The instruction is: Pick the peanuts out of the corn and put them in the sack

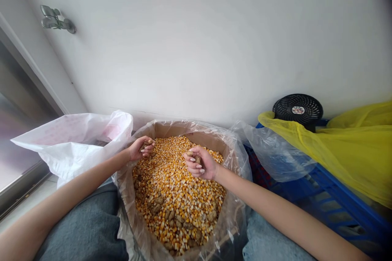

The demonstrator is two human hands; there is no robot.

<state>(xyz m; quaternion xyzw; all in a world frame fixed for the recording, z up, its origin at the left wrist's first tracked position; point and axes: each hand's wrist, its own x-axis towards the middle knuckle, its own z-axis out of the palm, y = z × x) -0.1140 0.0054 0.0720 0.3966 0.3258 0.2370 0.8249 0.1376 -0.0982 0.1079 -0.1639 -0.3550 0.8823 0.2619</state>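
A cardboard box (164,129) lined with a clear plastic bag (241,153) is filled with yellow corn kernels (176,179). Among the kernels lie several unshelled peanuts (179,224), mostly toward the near side. My right hand (204,165) hovers over the corn with its fingers curled around peanuts (196,157), whose shells show in the palm. Over the box's far left rim is my left hand (139,149), closed, its fingers bent inward. A small brownish bit, which looks like peanut shell, shows between those fingers; most of it is hidden.
To the left stands a white woven sack (73,157) with its mouth spread. At right are a blue plastic crate (324,200), yellow mesh netting (346,151) and a black fan (297,110). Behind rises a white wall (183,49) with a metal tap (56,20).
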